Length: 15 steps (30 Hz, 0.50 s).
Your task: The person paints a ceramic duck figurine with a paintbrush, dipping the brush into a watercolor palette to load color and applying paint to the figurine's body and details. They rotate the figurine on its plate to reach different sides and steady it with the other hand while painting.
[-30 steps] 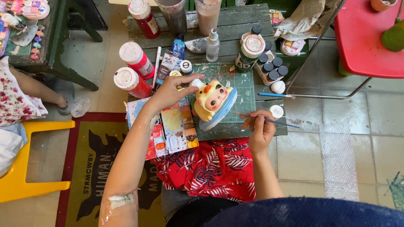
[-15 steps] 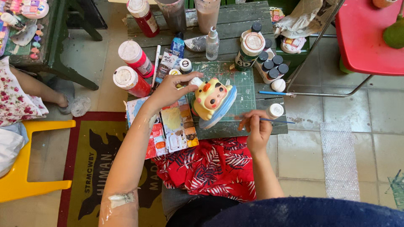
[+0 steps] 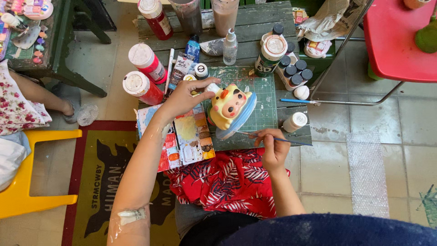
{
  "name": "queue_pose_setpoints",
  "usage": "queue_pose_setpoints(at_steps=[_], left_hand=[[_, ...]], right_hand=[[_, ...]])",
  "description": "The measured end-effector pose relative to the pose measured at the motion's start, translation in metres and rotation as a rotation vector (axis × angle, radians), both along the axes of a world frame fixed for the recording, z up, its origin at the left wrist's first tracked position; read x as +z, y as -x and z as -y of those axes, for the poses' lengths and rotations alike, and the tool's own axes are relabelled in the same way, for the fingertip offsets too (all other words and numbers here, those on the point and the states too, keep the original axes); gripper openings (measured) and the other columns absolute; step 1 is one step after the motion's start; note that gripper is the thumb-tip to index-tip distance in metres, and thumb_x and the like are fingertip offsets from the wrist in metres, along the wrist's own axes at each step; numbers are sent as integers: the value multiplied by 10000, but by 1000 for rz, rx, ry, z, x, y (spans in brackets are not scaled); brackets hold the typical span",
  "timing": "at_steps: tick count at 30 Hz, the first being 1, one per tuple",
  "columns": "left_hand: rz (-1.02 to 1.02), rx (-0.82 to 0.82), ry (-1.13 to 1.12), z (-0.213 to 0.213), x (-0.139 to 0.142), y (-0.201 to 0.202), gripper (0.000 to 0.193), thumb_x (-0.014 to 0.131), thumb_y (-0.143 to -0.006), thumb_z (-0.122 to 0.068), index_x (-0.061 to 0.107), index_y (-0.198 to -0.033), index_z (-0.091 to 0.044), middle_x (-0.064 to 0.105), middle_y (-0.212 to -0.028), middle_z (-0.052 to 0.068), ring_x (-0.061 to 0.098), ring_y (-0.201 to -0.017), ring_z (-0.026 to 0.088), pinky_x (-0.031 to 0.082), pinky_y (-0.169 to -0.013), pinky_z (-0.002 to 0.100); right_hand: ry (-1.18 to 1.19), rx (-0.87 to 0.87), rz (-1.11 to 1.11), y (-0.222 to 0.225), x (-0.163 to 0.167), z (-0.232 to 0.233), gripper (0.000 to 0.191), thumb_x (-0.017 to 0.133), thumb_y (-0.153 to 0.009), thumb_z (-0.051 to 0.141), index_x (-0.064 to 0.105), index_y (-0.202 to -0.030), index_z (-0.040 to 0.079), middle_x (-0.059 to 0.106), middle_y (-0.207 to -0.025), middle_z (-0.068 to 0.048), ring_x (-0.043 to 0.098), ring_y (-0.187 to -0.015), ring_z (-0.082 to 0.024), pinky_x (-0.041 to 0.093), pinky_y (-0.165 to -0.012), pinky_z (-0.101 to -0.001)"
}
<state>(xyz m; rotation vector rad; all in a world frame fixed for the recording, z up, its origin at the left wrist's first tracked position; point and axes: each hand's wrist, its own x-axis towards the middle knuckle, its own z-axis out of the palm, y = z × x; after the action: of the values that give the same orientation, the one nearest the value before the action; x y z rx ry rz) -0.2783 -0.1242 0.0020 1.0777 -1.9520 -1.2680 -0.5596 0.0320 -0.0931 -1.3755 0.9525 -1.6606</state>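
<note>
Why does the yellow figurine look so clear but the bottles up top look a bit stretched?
Head view: soft, even daylight with faint shadows and no strong glare; the yellow figurine sits mid-frame and reads sharp; the red paint bottles near the edge lean outward from wide-lens distortion; the left hand and the right hand with its paintbrush show hardly any motion blur.

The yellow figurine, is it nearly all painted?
Mostly. The figurine already shows a yellow head, dark eyes, pink cheeks and a blue base. The left hand steadies it while the right hand holds a thin brush at the base's lower edge. Its far side is hidden, so what's left is unclear.
</note>
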Motion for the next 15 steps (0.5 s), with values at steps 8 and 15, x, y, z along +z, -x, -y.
queue_pose_setpoints(at_steps=[8,15], left_hand=[[10,28,-24,0,0,-1,438,741,-936,-188,666,-1365,-138,749,-1279,47,657,-986,60,535,-923,274],[14,11,4,2,-2,-3,428,737,-946,-190,668,-1363,-123,732,-1306,59,670,-1059,69,526,-954,284]], right_hand=[[-109,-187,108,6,3,15,174,415,-1128,151,546,-1105,39,740,-1009,-178,637,-665,-125,399,-568,-229],[-15,0,-17,-6,-5,-6,179,457,-1131,119,581,-1095,-5,687,-1027,-179,661,-766,-181,544,-709,-295]])
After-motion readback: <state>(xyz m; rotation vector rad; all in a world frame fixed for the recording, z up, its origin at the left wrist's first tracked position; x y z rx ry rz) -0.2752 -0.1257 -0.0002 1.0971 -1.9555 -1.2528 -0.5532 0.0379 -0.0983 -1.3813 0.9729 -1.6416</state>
